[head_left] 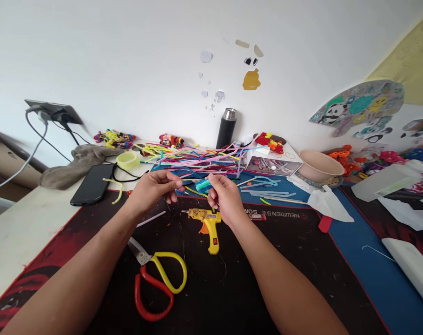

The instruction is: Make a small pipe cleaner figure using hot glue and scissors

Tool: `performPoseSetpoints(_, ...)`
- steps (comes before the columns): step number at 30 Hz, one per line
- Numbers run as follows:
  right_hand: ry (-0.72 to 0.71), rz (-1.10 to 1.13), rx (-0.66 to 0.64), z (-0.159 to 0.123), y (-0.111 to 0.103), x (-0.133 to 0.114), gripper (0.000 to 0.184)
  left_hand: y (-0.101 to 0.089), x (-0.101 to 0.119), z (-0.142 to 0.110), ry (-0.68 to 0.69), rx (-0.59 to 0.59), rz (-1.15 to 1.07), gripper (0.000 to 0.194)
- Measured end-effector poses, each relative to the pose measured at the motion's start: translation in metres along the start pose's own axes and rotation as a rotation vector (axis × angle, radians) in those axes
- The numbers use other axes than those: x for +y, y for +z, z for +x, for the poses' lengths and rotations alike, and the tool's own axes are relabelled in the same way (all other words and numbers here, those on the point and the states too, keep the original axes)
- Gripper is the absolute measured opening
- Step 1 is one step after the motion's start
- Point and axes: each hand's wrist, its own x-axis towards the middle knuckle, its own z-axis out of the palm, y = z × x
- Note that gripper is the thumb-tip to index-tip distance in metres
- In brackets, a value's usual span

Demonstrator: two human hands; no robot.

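My right hand is closed in a pinch on a small blue-green bundle of pipe cleaner, held above the mat. To its left, my left hand has thumb and fingertips pressed together; whatever lies between them is too small to make out. The two hands are apart. Just beneath the right hand, a yellow hot glue gun with an orange trigger lies on its side, nozzle to the left. Scissors with one red and one yellow handle lie nearer to me, their blades partly under my left forearm.
Many coloured pipe cleaners are heaped along the wall beside a black flask. A phone and a yellow tape roll sit at left. On the right are a beige bowl, clear sticks and white paper.
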Motion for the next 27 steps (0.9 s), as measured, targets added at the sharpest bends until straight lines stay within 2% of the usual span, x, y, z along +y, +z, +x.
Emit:
performPoseSetpoints(9, -0.01, -0.023, -0.001, -0.002, 0.001, -0.002, 0.055, 0.003, -0.004, 0.001, -0.049, -0.008, -0.03, 0.055)
performPoseSetpoints(18, -0.026, -0.048, -0.002, -0.002, 0.0, -0.001, 0.048, -0.001, -0.01, 0.003, -0.008, 0.017, -0.047, 0.05)
performPoseSetpoints(23, -0.024, -0.046, 0.002, -0.003, 0.0, -0.002, 0.048, -0.01, -0.016, 0.008, 0.05, 0.095, -0.1, 0.042)
performPoseSetpoints(27, -0.028, -0.05, -0.002, -0.003, 0.0, -0.002, 0.048, -0.025, -0.021, 0.013, 0.059, 0.083, -0.006, 0.036)
